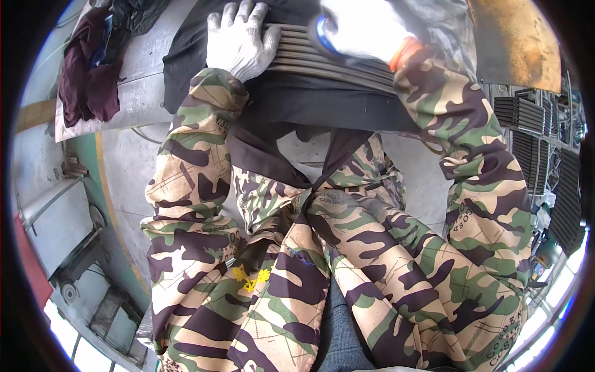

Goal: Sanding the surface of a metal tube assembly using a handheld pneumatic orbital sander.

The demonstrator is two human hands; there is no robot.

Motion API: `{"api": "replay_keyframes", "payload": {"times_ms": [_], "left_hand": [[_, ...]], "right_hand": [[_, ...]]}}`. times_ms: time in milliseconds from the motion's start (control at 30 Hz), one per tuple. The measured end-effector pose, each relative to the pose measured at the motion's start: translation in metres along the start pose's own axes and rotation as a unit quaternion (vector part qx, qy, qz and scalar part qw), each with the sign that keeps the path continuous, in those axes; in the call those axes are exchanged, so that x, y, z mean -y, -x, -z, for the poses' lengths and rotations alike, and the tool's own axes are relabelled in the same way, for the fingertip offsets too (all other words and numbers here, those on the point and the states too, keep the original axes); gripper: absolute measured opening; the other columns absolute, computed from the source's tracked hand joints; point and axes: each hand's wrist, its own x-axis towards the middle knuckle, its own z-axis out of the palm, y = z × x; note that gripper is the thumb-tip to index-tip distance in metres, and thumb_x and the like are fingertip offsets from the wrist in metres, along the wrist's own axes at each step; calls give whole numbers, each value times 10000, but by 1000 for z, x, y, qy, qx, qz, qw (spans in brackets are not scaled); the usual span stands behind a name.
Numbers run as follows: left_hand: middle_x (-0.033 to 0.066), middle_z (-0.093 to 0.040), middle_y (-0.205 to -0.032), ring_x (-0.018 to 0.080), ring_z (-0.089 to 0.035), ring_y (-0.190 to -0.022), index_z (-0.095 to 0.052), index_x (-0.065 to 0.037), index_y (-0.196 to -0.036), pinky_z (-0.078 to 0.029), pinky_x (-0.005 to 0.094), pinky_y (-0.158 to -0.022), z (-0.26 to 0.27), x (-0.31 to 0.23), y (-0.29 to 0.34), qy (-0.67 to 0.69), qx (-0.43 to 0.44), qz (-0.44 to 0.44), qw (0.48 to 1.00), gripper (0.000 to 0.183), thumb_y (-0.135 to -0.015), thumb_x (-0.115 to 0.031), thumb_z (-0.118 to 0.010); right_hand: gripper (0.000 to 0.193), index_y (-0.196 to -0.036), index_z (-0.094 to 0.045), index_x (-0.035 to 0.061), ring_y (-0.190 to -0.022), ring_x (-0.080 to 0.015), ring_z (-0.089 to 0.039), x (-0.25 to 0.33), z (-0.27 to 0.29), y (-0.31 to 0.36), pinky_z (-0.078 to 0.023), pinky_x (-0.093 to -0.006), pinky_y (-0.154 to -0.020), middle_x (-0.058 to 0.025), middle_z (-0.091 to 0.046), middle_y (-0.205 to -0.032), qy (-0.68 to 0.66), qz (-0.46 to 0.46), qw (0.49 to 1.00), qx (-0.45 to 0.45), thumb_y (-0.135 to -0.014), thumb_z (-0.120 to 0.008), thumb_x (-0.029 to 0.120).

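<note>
The rods [304, 54] lie side by side on a black cloth [347, 102], close to the near edge of the desk [145, 87]. They are grey and slim, and run roughly parallel to that edge, dipping a little toward it at the right.

The left hand [242, 42] is in a white knit glove. It is laid flat with the fingers somewhat apart, pointing to the far edge, and the thumb out to the right against the rods. It covers their left part as seen from above.

The right hand [372, 30], also in a white glove, is over the right part of the rods and blurred. A round dark thing with a blue rim [323, 34] is at its left side; I cannot tell whether the fingers pinch it or how they are bent. An orange cuff [406, 53] shows at the right wrist, above a camouflage sleeve [449, 102].

Toward the left edge of the desk, a maroon cloth [93, 87] lies crumpled near the near left corner, with a dark cloth [141, 13] beyond it. To the right of the right hand are a shiny grey sheet [449, 31] and then a stained brown board [517, 40]. Past the right edge of the desk, a rack [530, 118] carries stacks of dark bars.
</note>
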Motion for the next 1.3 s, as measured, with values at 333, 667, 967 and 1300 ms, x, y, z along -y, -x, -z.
{"api": "replay_keyframes", "payload": {"times_ms": [333, 667, 967, 1300], "left_hand": [[245, -619, -1400, 460, -513, -1367, -641, 30, -1327, -324, 578, -1199, 2, -9, -19, 73, 49, 95, 992, 486, -958, -283, -600], [218, -657, -1345, 445, -539, -1328, -683, 16, -1268, -338, 561, -1186, -7, -9, -14, 59, -12, 97, 994, 431, -973, -285, -593], [221, -665, -1316, 441, -553, -1306, -685, 20, -1243, -352, 557, -1172, -4, -8, -8, 68, -17, 83, 994, 400, -966, -255, -596], [208, -674, -1288, 430, -564, -1288, -689, 16, -1209, -367, 549, -1161, -8, -6, -13, 71, -17, 85, 994, 374, -961, -249, -600]], "right_hand": [[207, -936, -662, 66, -867, -394, -677, 17, 6, 12, -574, -521, -750, -185, -666, -918, -12, 38, 999, -28, -899, -646, 269], [197, -947, -664, 58, -883, -405, -675, 21, 3, 14, -568, -526, -769, -193, -666, -921, -28, 48, 998, -24, -886, -650, 244], [218, -970, -671, 63, -893, -403, -678, 30, 4, 11, -570, -525, -781, -189, -670, -937, -31, 39, 999, -7, -911, -630, 269], [219, -970, -671, 57, -898, -404, -681, 32, -5, -1, -574, -522, -764, -199, -675, -953, -20, 42, 999, -26, -908, -633, 263]]}}
